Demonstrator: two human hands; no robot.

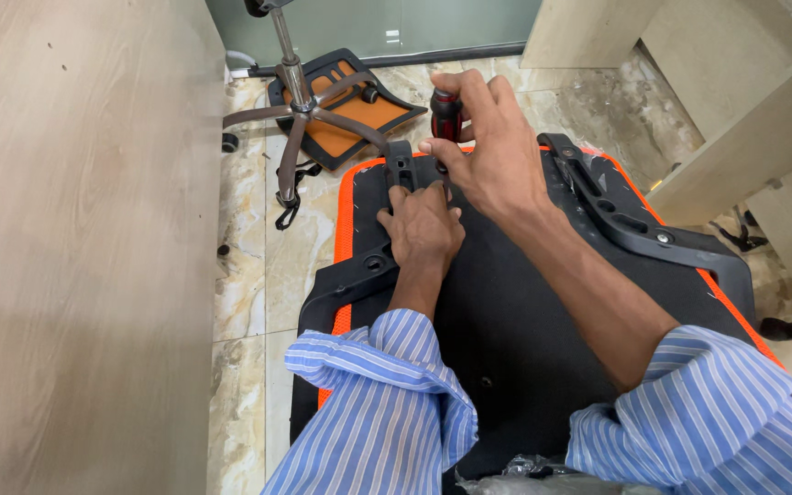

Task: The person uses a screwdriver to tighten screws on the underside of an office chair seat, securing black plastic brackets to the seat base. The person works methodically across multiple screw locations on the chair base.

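An upturned chair seat (506, 302), black underneath with an orange edge, lies in front of me. My left hand (423, 225) presses down on a black plastic armrest bracket (400, 170) at the seat's far left side. My right hand (492, 147) grips a screwdriver (445, 115) with a red and black handle, held upright right next to the left hand. The screwdriver's tip is hidden behind my fingers. Another black armrest bracket (634, 225) lies along the right side of the seat.
A chair base (300, 115) with spokes, castors and a metal gas column stands on the marble floor beyond the seat. An orange and black chair back (346, 110) lies under it. A wooden panel (75, 247) fills the left, and wooden furniture (735, 119) stands at the right.
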